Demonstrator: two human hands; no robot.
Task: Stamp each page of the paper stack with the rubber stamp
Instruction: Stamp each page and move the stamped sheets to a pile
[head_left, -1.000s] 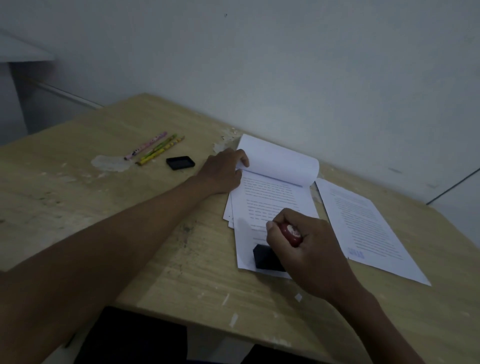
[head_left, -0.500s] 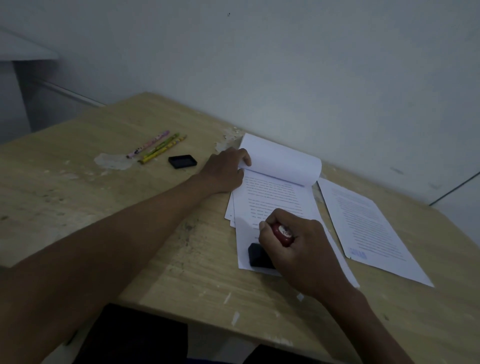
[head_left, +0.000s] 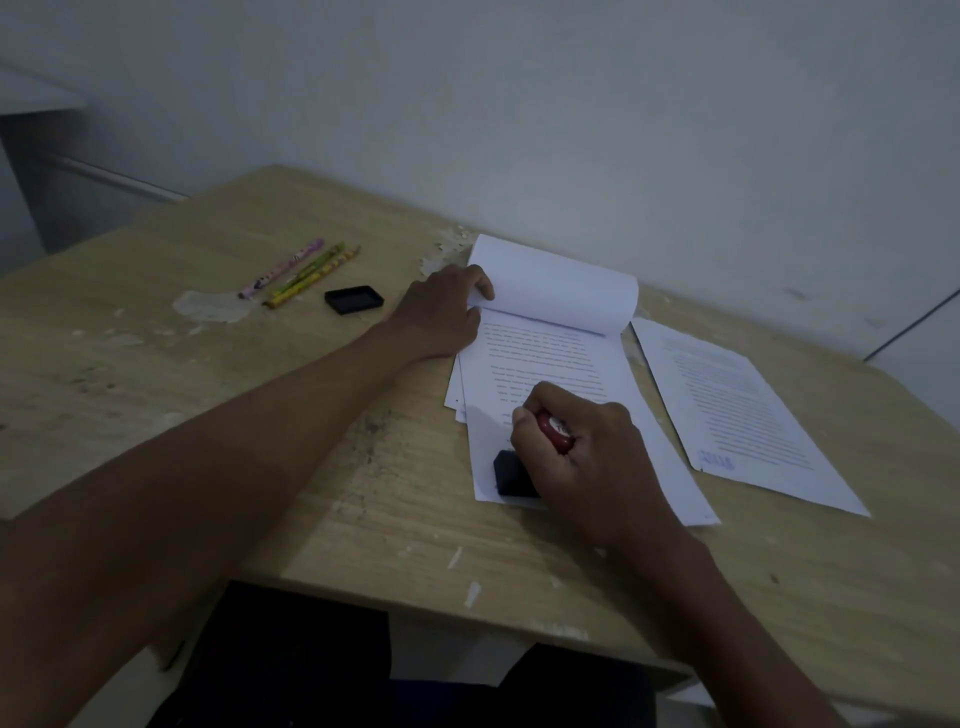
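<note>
Evidently the right hand (head_left: 582, 457) is gripping the rubber stamp (head_left: 519, 475) and pressing it onto the paper stack's (head_left: 550, 358) exposed page near its lower-left corner, while the left hand (head_left: 441, 312) is pinching the curled-back pages (head_left: 556, 286) to keep that page uncovered for stamping.

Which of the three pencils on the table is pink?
The pink pencil is the one farthest left of the three, lying beside the two yellow-green pencils, which sit nearer the black ink pad.
</note>
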